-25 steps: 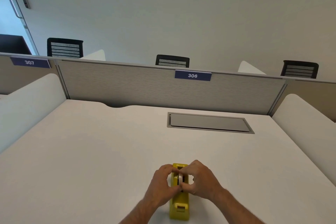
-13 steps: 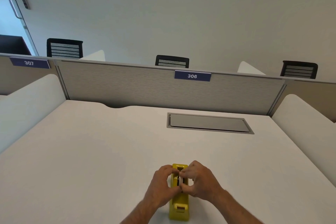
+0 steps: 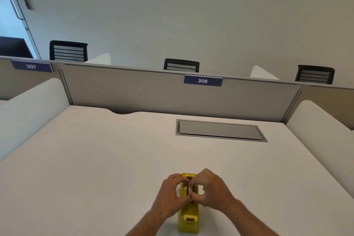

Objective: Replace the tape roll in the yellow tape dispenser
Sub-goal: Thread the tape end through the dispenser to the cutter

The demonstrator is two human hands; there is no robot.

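The yellow tape dispenser [image 3: 188,216] stands on the white desk near its front edge, its cutter end toward me. My left hand [image 3: 170,195] and my right hand [image 3: 211,189] meet over the dispenser's middle. Thumbs and fingertips of both hands pinch a thin tape roll [image 3: 190,189] that sits edge-on in the dispenser's slot. The roll is mostly hidden by my fingers.
A grey cable hatch [image 3: 220,130] is set flush in the desk at the back right. A grey partition [image 3: 153,92] with a "306" plate closes the far edge. White side dividers [image 3: 28,109] flank the desk. Black chairs stand beyond the partition.
Both hands have stayed over the dispenser's middle. The pale roll has sunk lower into the slot and shows less between my fingers.
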